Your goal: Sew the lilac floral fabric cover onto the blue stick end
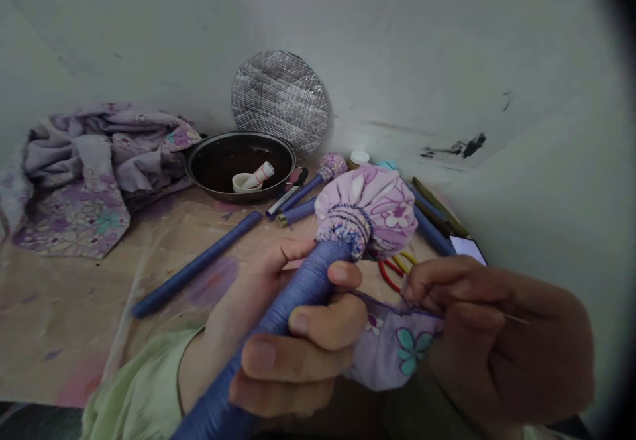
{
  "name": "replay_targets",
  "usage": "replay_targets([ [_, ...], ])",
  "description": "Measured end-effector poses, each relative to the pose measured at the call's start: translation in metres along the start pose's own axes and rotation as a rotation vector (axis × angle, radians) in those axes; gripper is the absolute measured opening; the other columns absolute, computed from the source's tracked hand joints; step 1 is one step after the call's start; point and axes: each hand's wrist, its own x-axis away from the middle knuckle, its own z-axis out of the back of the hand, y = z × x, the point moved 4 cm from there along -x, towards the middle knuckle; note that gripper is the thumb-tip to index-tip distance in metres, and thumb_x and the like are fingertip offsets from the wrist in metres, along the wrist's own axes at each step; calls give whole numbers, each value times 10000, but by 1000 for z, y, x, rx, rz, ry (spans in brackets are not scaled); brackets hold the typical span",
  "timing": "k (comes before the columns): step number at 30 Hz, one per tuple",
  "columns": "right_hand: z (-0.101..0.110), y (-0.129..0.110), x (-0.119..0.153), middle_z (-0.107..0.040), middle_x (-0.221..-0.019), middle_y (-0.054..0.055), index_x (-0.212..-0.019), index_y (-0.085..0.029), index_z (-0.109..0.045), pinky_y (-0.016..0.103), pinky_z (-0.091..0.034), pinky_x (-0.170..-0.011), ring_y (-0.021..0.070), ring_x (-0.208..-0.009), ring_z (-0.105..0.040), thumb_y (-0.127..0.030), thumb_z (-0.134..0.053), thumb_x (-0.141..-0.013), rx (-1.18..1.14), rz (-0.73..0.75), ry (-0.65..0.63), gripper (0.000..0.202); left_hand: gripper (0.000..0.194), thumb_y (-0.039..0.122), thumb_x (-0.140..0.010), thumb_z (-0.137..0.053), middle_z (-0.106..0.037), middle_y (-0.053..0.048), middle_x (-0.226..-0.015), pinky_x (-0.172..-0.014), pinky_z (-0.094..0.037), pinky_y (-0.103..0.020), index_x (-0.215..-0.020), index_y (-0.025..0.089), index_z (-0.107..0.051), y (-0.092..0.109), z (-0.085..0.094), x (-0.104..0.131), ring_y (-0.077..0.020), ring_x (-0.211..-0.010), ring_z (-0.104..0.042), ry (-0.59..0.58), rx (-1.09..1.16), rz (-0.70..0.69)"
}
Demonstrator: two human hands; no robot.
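My left hand (303, 340) is wrapped around a stick (308, 281) wound in blue thread. At its upper end is a round padded head of purple floral cloth (368, 208), gathered and bound at the neck with dark thread. To the right, my right hand (521, 347) is closed in a pinch on a thin needle (517, 319), whose tip sticks out past the fingers. A dark thread (375, 299) runs between the two hands. Behind and below it shows floral cloth with a teal flower (410, 354); its lower part is in shadow.
Crumpled floral cloth (74, 208) lies at the left, beside a black pan (213, 188) holding a small white cup (241, 183). A silver disc (281, 99) leans on the wall. Another blue stick (199, 264), red-handled scissors or pliers (389, 274) and a phone (468, 249) lie around.
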Motion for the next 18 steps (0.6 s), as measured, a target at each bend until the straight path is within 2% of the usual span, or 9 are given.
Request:
replay_targets([
  [3, 0, 3, 0, -629, -634, 3, -852, -226, -598, 277, -459, -456, 154, -528, -605, -262, -558, -944, 34, 1, -23, 106, 462, 399, -987, -264, -546, -28, -499, -172, -284, -142, -796, 105, -565, -1, 1, -2, -71, -224, -399, 20, -51, 26],
  [5, 2, 2, 0, -623, -661, -2, -898, -219, -606, 276, -480, -488, 148, -565, -604, -242, -566, -940, 57, 33, 6, 63, 434, 388, -975, -290, -534, -12, -478, -178, -302, -150, -777, 109, -559, -1, 1, -4, -64, -208, -371, 35, -76, 29],
  [7, 3, -1, -1, -647, -723, 6, -861, -215, -589, 276, -519, -567, 144, -652, -626, -253, -550, -953, 72, 50, 4, 107, 392, 364, -962, -329, -535, -6, -471, -184, -312, -158, -763, 119, -560, 0, 0, -5, -72, -213, -379, 55, -85, 24],
  [11, -4, -4, -3, -744, -1027, 24, -732, -222, -502, 259, -563, -742, 148, -928, -705, -351, -473, -997, 89, 22, -207, 296, 368, 317, -961, -355, -524, -4, -445, -211, -310, -153, -730, 137, -577, 3, -1, -8, -95, -245, -420, 112, -136, -34],
  [15, -9, -1, 1, -714, -1244, -17, -863, -240, -525, 213, -565, -820, 118, -992, -721, -260, -491, -987, 22, -4, -317, 130, 384, 323, -974, -340, -516, 2, -443, -252, -339, -152, -766, 133, -601, 6, -2, -10, -98, -269, -436, 138, -184, -81],
  [18, -11, 3, 5, -711, -1256, -49, -869, -251, -550, 201, -559, -840, 121, -1032, -716, -177, -549, -928, 12, -59, -303, 95, 416, 338, -990, -310, -511, 7, -437, -274, -352, -154, -785, 139, -612, 8, 1, -12, -103, -281, -442, 156, -248, -76],
])
